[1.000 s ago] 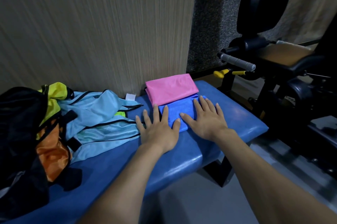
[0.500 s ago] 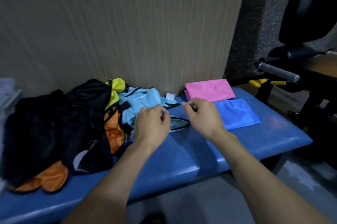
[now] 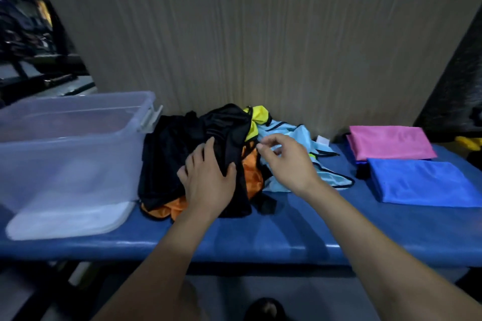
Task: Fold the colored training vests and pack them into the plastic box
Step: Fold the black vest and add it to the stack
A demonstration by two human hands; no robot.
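Head view: at the left of the frame a clear plastic box [image 3: 70, 153] stands open on the blue padded surface [image 3: 287, 232], its latch handle at the upper right corner next to a heap of unfolded vests. The heap sits at the middle of the frame against the wall: a black vest [image 3: 182, 153] on top, an orange vest [image 3: 251, 174] showing beneath and at the lower edge, and a yellow vest [image 3: 257, 118] poking out at the back. The left hand [image 3: 208, 179] lies on the black vest with its fingers spread and the thumb pressed into a fold of the cloth; whether it truly grips the fabric I cannot tell. Just right of it the right hand [image 3: 285, 161] hovers over the heap with its fingers loosely curled and nothing visibly between them. Beneath that hand a light blue vest [image 3: 300, 143] with dark trim is spread out toward the right. Further right, well apart from the heap, a folded pink vest [image 3: 391, 142] lies near the wall, and a folded blue vest [image 3: 420, 182] lies just in front of it, nearer the lower right of the frame.
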